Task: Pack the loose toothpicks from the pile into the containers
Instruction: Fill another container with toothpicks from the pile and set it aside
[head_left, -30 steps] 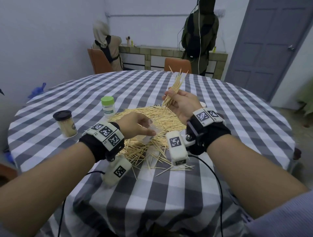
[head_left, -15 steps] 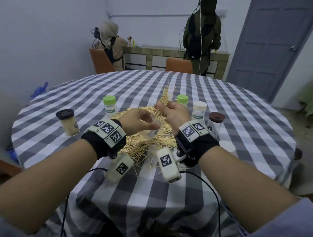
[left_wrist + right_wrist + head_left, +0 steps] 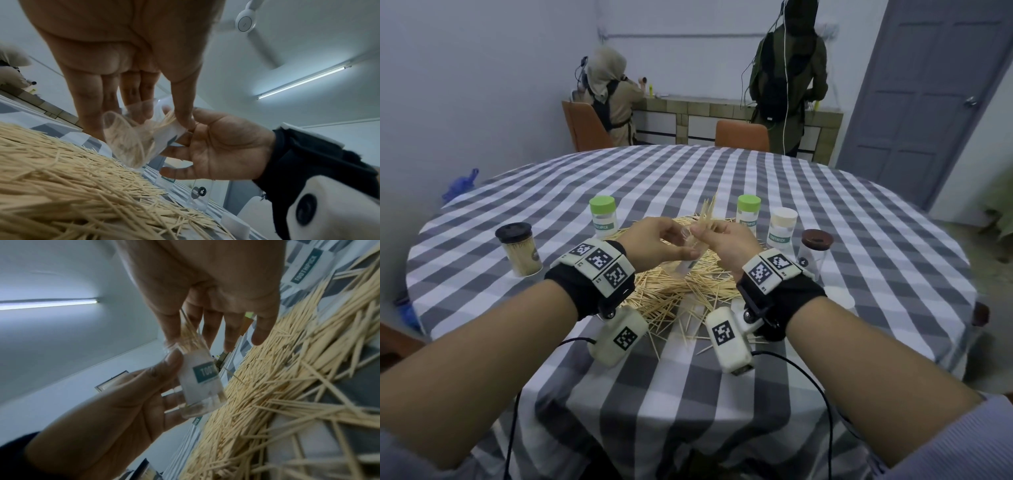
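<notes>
Both my forearms extend forward and converge over the table centre, each wrist wrapped in a black strap carrying white marker blocks. My left hand point(image 3: 657, 241) is raised, thumb and fingers curled around a small clear plastic container with a teal label point(image 3: 202, 379), held tilted. My right hand point(image 3: 726, 240) sits just beside it, thumb and forefinger pinching a bundle of pale wooden toothpicks point(image 3: 707, 216) at the container mouth; the remaining fingers point(image 3: 230, 331) are extended loosely.
</notes>
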